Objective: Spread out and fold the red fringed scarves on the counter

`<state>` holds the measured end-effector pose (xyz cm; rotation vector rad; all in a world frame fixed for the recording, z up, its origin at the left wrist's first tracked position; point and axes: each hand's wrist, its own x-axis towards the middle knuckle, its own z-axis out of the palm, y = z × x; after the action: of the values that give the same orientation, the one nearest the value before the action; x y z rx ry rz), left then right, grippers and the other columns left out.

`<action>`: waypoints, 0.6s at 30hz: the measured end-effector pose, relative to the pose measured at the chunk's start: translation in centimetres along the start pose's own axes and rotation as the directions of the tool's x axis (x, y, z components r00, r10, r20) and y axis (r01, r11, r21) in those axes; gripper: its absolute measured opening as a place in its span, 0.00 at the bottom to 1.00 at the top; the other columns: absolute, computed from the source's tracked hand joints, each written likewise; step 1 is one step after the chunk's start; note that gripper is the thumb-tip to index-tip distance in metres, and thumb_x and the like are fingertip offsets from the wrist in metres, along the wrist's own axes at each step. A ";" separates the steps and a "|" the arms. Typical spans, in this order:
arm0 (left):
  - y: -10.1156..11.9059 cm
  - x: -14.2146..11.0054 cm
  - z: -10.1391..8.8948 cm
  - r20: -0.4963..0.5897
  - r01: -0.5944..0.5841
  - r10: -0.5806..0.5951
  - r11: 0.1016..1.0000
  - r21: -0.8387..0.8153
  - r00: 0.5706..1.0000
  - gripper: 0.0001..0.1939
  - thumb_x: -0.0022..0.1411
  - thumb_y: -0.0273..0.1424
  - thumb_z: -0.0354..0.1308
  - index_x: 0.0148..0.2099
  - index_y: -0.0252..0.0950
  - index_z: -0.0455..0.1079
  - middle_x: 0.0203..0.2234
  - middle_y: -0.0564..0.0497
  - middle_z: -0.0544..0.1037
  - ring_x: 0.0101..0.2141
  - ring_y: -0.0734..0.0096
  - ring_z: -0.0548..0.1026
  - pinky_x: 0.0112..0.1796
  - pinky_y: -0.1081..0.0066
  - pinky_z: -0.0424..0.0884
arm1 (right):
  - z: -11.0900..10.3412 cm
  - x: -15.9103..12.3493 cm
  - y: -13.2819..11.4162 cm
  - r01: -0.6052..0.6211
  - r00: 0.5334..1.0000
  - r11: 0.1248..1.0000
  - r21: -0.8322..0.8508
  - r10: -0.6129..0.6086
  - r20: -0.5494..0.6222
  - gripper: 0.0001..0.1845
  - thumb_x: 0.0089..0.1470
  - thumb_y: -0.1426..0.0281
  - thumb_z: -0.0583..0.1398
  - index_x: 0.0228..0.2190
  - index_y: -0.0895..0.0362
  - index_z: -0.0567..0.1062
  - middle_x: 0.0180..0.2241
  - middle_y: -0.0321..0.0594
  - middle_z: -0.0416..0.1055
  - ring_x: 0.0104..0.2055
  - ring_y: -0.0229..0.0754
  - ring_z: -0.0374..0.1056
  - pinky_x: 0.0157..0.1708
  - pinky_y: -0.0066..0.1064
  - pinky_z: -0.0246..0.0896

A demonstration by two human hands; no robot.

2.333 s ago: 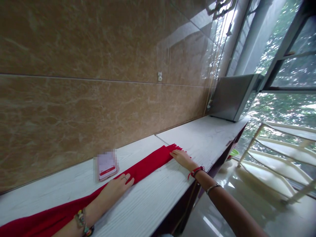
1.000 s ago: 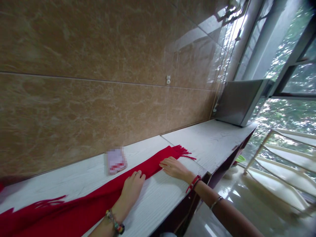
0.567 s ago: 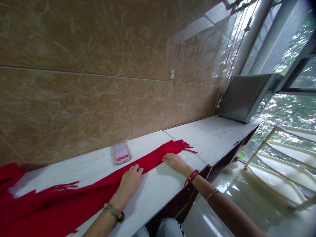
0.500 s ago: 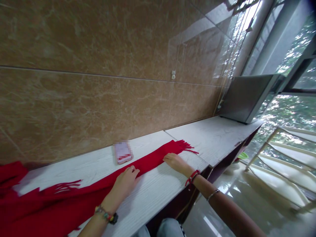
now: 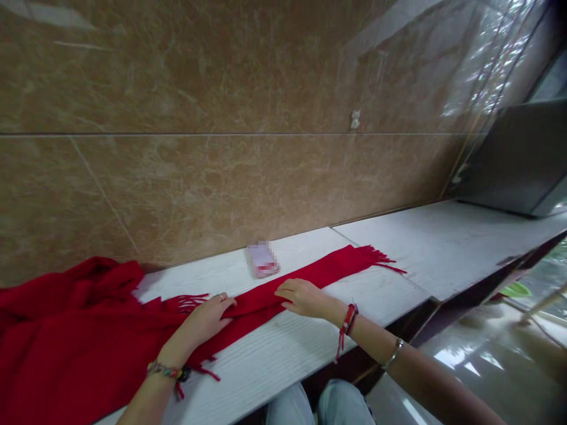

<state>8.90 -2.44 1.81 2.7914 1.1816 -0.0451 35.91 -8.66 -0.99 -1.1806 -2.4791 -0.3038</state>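
A long red scarf (image 5: 336, 267) with fringed ends lies across the white countertop (image 5: 283, 348), folded into a narrow strip on the right. On the left it spreads into a wide, bunched mass. My left hand (image 5: 208, 319), wearing a ring and a beaded bracelet, grips the strip by its near end, close to a short fringe. A little to the right, my right hand (image 5: 305, 299) pinches the strip's near edge with fingers together. A phone (image 5: 262, 260) in a pale case, its screen blurred out, lies just behind the scarf.
Behind the counter rises a brown marble-tiled wall (image 5: 221, 189) with a small white figure (image 5: 355, 119) on it. A grey box-like appliance (image 5: 514, 159) stands at the counter's far right. Below, a green basin (image 5: 516, 290) sits on the shiny floor.
My view has turned left, showing more of the bunched scarf. Both hands have moved left along the strip, and the right hand now sits left of where it gripped before.
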 end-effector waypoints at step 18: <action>1.1 -2.4 -1.1 0.083 -0.130 0.133 0.991 -0.043 0.988 0.07 0.49 0.25 0.48 0.31 0.39 0.64 0.26 0.54 0.72 0.28 0.72 0.68 0.29 0.74 0.61 | 1.9 -1.6 1.0 -0.010 0.986 0.978 0.207 0.043 -0.158 0.09 0.51 0.77 0.54 0.31 0.57 0.74 0.32 0.41 0.72 0.36 0.39 0.65 0.37 0.31 0.62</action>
<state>7.98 -4.80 3.13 2.7970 0.9674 -0.1290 37.15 -8.46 -3.37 -1.0590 -2.2897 -0.1256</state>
